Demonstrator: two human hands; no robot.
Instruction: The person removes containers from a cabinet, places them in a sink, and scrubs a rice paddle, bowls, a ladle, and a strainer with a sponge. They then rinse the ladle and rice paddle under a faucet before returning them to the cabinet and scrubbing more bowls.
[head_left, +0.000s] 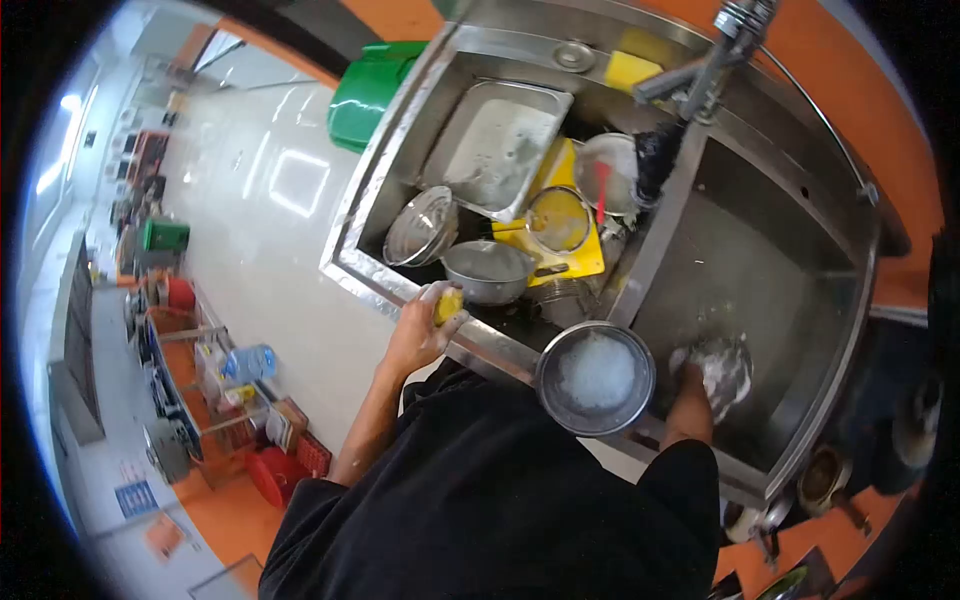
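My left hand (425,318) is closed around a yellow sponge (448,306) above the sink's front rim, with suds on its fingers. My right hand (688,368) reaches down into the right basin (735,250) and grips a round, soapy bowl (727,372); foam partly hides the fingers. Between my hands, a metal bowl of suds (597,378) sits on the front rim by the divider. Just beyond my left hand stand a grey metal pot (488,272) and a tilted metal bowl (421,227) in the left basin.
The left basin also holds a rectangular steel pan (495,145), a yellow board (575,262), a strainer (559,219) and a pot with a red-handled utensil (602,190). A faucet (700,70) rises behind the divider. A green bin (375,95) stands left of the sink.
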